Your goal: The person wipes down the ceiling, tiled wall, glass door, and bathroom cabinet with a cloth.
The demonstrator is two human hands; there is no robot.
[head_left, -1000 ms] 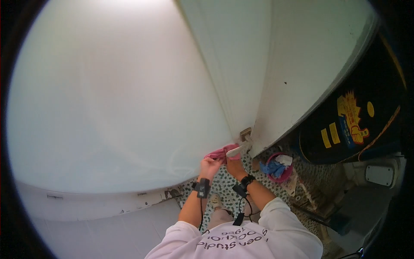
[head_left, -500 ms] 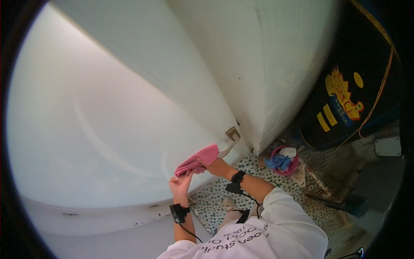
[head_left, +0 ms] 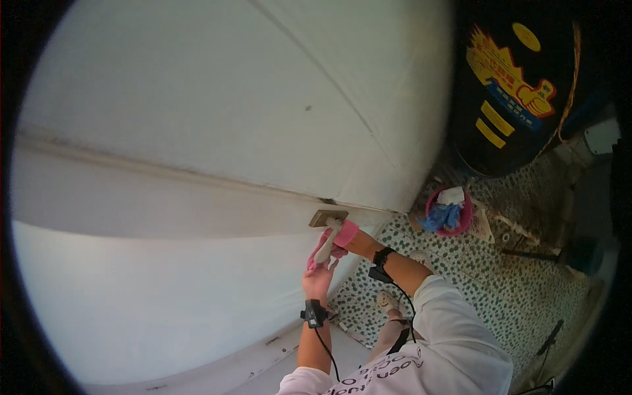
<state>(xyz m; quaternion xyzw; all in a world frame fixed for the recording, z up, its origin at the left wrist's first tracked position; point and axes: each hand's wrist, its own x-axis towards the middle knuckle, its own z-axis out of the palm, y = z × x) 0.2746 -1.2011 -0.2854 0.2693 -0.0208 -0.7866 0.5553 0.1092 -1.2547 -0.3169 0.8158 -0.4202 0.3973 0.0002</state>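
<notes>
A pink cloth [head_left: 347, 232] is bunched around the lever door handle [head_left: 326, 245], partly hidden behind it. My right hand [head_left: 359, 243] comes in from the right and holds the cloth near the top of the lever. Just below, my left hand [head_left: 318, 281] has its fingers on the cloth's lower part, close to the lever's free end. The handle's worn square plate [head_left: 320, 217] sits on the white door [head_left: 164, 289]. The fingertips of both hands are partly covered by cloth and handle.
A white wall [head_left: 197, 112] runs along the far side of the door. To the right, a pink basin [head_left: 469, 218] with blue and white cloths stands on patterned floor tiles [head_left: 454, 283]. Behind it is a large black barrel [head_left: 520, 79] with a rope.
The view has turned, and the door has swung. Both hands have brought the pink cloth from beside the handle onto the lever; it was held folded between them before.
</notes>
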